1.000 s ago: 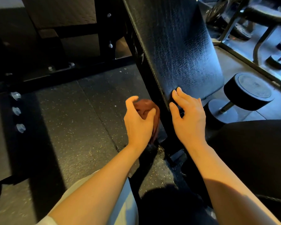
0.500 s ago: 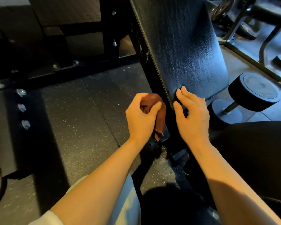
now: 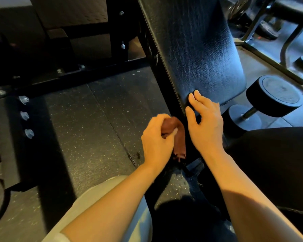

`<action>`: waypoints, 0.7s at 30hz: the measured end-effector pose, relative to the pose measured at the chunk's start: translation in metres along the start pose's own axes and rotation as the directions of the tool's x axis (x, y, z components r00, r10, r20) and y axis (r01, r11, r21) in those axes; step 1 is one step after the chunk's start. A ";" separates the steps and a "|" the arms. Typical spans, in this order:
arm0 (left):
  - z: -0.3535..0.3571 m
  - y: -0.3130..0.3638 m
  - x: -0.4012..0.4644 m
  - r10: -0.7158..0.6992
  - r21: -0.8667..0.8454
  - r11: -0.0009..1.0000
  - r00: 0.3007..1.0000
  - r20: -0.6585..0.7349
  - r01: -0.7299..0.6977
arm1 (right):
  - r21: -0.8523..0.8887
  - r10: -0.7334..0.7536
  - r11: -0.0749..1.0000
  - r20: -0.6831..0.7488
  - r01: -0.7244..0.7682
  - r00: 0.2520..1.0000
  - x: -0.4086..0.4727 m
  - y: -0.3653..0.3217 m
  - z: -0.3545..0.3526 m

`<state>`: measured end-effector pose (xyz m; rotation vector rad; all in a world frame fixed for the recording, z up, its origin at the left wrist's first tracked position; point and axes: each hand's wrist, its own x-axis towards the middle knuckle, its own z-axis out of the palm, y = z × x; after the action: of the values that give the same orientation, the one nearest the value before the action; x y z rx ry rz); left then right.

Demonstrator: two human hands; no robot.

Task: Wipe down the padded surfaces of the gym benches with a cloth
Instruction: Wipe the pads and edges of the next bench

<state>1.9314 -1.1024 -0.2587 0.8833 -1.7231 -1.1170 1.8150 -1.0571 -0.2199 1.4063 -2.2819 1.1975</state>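
Note:
A black padded bench back [image 3: 198, 55] rises tilted through the middle of the view. My left hand [image 3: 157, 142] grips a bunched brown cloth [image 3: 178, 137] against the pad's lower left side edge, with a tail of cloth hanging down. My right hand [image 3: 205, 126] rests on the pad's bottom left corner, fingertips touching its face and thumb at its edge. A second black padded seat [image 3: 276, 165] lies at the lower right, under my right forearm.
A black dumbbell [image 3: 266, 102] lies on the floor just right of the pad. Black rack frame [image 3: 63, 74] with bolts crosses the upper left. Speckled rubber flooring [image 3: 87, 130] spreads at left. Another bench frame [image 3: 287, 28] stands at upper right.
My left hand has slid the cloth down along the pad's side edge and now sits lower. My right hand has stayed on the pad's bottom corner.

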 end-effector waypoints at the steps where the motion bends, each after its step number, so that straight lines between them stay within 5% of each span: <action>1: 0.000 0.005 0.007 -0.019 -0.038 0.999 0.992 -0.125 0.014 | 0.002 0.007 1.000 -0.001 -0.007 1.000 0.001 0.000 0.000; 4: 0.001 0.025 0.037 -0.007 -0.082 0.996 0.941 -0.338 -0.022 | 0.008 0.027 1.000 0.004 -0.027 1.000 0.001 -0.002 0.000; 11: 0.002 0.001 0.026 -0.055 0.033 0.998 0.997 -0.060 0.057 | -0.025 0.035 0.999 0.013 -0.035 0.999 0.000 -0.007 -0.001; 16: -0.010 0.026 0.069 -0.074 -0.127 0.991 0.944 -0.321 0.034 | -0.118 0.003 0.993 -0.109 -0.016 0.994 0.017 -0.021 0.000; 21: -0.003 0.022 0.061 -0.015 -0.068 0.998 0.986 -0.164 0.004 | -0.030 -0.073 0.997 -0.077 0.071 0.994 0.027 -0.031 0.007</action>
<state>1.9098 -1.1502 -0.2202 0.9162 -1.5393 -1.0716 1.8278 -1.0866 -0.1936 1.3944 -2.1682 1.1744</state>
